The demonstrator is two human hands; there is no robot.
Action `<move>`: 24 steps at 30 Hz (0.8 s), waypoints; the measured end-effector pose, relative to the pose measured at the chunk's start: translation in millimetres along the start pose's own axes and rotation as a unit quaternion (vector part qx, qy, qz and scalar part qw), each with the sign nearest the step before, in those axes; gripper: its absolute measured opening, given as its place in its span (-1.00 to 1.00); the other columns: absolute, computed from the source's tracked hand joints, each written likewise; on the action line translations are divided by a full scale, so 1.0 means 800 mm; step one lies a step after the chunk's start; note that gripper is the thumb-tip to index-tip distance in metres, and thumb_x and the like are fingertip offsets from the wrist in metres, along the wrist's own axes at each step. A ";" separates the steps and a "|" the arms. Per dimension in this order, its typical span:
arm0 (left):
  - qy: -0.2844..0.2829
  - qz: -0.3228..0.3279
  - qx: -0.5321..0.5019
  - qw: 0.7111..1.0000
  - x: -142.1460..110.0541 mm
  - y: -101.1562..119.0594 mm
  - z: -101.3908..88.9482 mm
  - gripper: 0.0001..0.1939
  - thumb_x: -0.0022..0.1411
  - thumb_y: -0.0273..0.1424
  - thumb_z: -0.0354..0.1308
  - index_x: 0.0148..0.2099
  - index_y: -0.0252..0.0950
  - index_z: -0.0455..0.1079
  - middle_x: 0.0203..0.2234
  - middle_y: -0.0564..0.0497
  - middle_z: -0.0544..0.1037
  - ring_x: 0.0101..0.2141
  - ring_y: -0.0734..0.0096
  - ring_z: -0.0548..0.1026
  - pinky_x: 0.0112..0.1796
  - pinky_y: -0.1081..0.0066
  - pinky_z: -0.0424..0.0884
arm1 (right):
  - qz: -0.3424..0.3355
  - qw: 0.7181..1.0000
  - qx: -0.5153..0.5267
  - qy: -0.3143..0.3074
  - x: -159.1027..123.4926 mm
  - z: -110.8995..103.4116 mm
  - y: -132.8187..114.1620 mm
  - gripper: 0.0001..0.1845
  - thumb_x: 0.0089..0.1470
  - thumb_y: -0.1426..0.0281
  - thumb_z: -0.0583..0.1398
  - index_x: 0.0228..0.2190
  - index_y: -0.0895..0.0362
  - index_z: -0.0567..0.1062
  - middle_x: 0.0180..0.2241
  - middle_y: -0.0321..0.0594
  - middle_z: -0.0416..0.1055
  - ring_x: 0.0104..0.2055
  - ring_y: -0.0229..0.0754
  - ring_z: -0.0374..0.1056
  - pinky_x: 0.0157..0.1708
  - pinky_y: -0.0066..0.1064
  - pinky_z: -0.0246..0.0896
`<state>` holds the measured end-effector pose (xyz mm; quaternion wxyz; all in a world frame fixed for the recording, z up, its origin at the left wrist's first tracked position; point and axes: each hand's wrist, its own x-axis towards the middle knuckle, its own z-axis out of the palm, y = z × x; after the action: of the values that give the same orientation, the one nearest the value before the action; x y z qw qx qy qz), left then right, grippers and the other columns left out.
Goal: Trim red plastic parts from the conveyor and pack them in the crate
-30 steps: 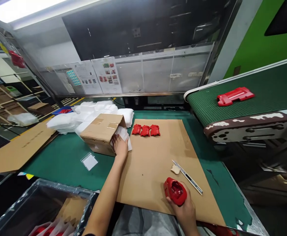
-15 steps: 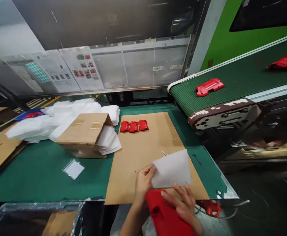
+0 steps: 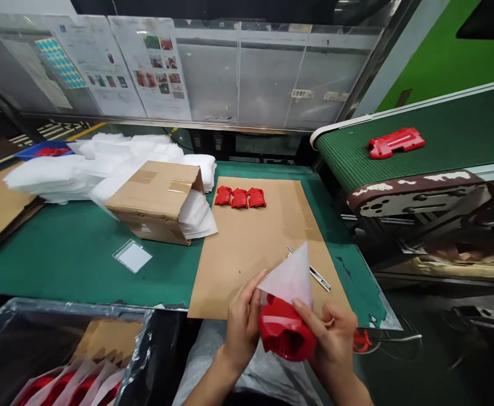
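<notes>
Holding, at the near edge of the green surface [image 3: 69, 254]: one red housing [image 3: 287, 335], hollow end towards the wearer, with one white sheet [image 3: 293, 276] against its far side.
Left hand [image 3: 242, 316]: fingers pinching the sheet's left corner, probably to keep it taut.
Right hand [image 3: 335, 332]: fingers curled round the housing's side, thumb pressed on top, seemingly to steady it with the sheet.
Carton [image 3: 149, 186], one: on its side, mouth towards the cardboard [image 3: 251, 242], presumably so the spare sheets [image 3: 196, 217] pull out easily.
Small red parts [image 3: 239, 198], three: in a row at the cardboard's far end, likely out of the hands' way.
Cutter [image 3: 320, 279], one: partly behind the sheet.
Lined bin [image 3: 145, 338], one: below the surface, near the left arm, red pieces [image 3: 82, 389] between white sheets inside.
</notes>
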<state>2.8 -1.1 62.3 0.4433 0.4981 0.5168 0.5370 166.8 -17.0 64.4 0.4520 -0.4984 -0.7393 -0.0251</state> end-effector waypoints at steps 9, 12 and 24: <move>0.017 -0.040 -0.086 0.995 0.007 0.040 -0.022 -0.61 0.26 -0.08 0.10 -0.06 -0.27 0.44 -0.38 -0.02 0.60 -0.41 0.42 0.53 -0.37 0.49 0.46 | 0.302 0.879 0.328 -0.168 0.028 0.008 -0.023 -0.08 -0.16 -0.17 0.30 0.14 0.03 0.33 0.06 -0.04 0.41 0.05 0.06 0.39 -0.04 -0.20 0.37; 0.036 -0.103 -0.139 0.984 0.014 0.034 -0.026 -0.56 0.19 -0.01 0.15 -0.11 -0.27 0.41 -0.62 0.13 0.43 -0.65 0.54 0.30 -0.61 0.55 0.23 | 0.373 0.823 0.396 -0.163 0.034 0.019 -0.024 -0.26 0.03 -0.15 0.17 0.09 0.05 0.36 -0.09 -0.08 0.49 -0.11 -0.05 0.46 -0.14 -0.25 0.41; 0.032 -0.070 0.043 0.996 0.015 0.015 -0.073 -0.74 0.26 -0.25 0.03 -0.12 -0.28 0.42 -0.68 0.24 0.08 -0.64 0.53 0.12 -0.56 0.51 0.10 | 0.372 0.885 0.271 -0.075 0.019 0.064 -0.022 -0.66 0.22 0.12 0.13 -0.09 0.08 0.35 -0.32 -0.22 0.42 -0.31 -0.20 0.41 -0.38 -0.44 0.32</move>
<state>-56.0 2.9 76.9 0.4414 0.4612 0.5870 0.4978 119.2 9.8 52.3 0.4891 -0.5949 -0.5094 0.3838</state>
